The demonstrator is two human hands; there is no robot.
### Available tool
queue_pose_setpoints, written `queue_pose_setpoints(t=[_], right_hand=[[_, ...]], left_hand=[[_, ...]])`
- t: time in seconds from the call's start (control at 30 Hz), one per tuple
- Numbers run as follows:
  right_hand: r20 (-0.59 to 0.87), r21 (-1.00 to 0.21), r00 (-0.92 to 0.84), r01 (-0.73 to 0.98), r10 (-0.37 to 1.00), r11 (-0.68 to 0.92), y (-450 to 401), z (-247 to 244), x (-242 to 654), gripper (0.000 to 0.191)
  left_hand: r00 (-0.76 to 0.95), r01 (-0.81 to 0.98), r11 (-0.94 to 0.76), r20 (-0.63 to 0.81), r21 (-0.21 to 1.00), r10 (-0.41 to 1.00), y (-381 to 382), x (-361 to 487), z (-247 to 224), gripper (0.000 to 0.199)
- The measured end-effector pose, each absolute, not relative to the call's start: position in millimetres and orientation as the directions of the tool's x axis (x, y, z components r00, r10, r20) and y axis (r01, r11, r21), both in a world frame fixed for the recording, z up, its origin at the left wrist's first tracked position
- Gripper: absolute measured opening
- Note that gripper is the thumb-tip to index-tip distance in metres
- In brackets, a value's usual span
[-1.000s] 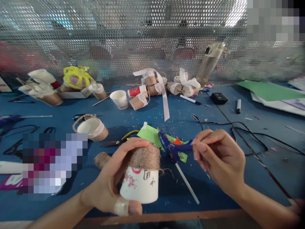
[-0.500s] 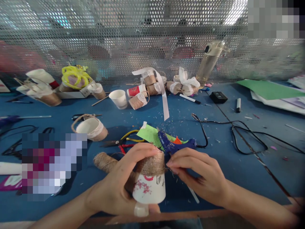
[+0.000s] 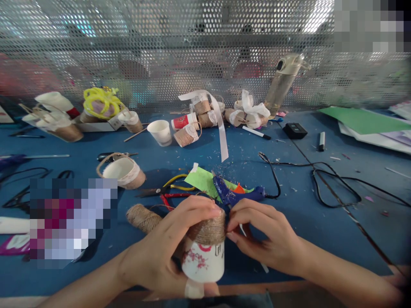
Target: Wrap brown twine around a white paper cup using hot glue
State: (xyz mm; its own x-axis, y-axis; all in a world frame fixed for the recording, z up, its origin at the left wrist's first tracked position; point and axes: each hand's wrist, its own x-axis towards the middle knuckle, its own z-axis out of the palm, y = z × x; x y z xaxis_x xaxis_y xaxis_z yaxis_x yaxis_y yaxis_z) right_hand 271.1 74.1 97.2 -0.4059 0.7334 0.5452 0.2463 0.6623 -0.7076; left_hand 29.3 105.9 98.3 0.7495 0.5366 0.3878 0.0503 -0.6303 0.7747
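Paper cup (image 3: 204,262), part-wrapped in twine, is held low over the blue surface (image 3: 128,233), left hand (image 3: 160,248) clamped round it, right hand's (image 3: 265,235) fingertips pinched beside the twine band (image 3: 208,226).

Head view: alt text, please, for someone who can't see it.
The left hand holds a white paper cup with pink blossom print, its upper part wrapped in brown twine; the right hand is beside it, a blue glue gun beyond.

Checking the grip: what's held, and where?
The left hand grips the paper cup, fingers over the twine-wrapped top, thumb at the white end. Whether the right hand pinches anything can't be told.
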Motion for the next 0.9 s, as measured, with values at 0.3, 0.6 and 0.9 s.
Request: queue_pose_setpoints(t=[0.3,0.6,0.9], right_hand=[[0.577,-0.595,-0.425,0.367,0.698,0.715,71.0,95.4,271.3,0.011],[0.616,-0.405,-0.474,0.494,0.629,0.769,68.5,91.9,274.5,0.016],[0.633,-0.422,-0.442,0.49,0.635,0.763,71.2,93.7,271.6,0.017]], left_hand=[[0.772,0.053,-0.686,0.406,0.726,0.489,108.5,31.1,100.8,0.092],[0.797,0.071,-0.699,0.381,0.711,0.469,108.0,29.1,100.2,0.093],[0.773,0.061,-0.664,0.386,0.745,0.504,106.6,30.4,99.5,0.093]])
